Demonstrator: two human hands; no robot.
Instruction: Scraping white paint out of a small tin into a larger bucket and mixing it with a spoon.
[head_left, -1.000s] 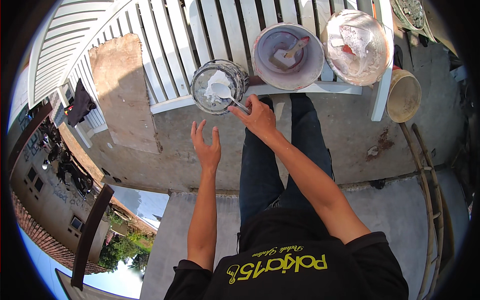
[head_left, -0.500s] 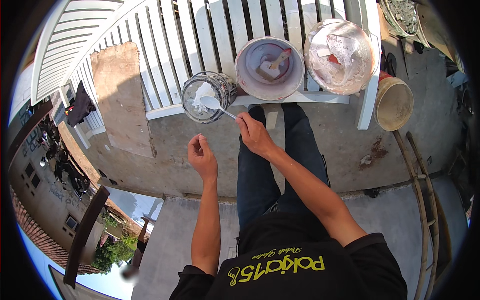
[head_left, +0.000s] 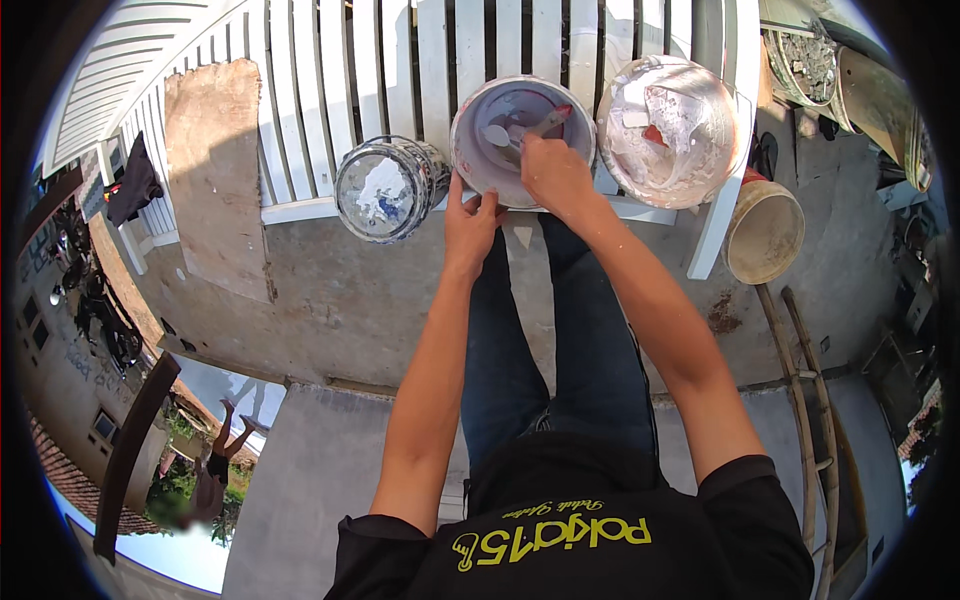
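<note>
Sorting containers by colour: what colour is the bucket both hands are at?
White bucket, its inside smeared pale lilac with a reddish ring; the head view shows it.

Both arms came up from the bottom of the picture and reached far forward, close together. The left arm was almost straight, bare from the short black sleeve to the wrist. The left hand (head_left: 470, 225) was stretched out flat, palm down, with the fingers held together and pointing away from the body. The right arm was bent a little at the elbow and leaned in toward the left one. The right hand (head_left: 552, 172) reached further out than the left hand. Its fingers were curled shut in a grip, knuckles up.
</note>
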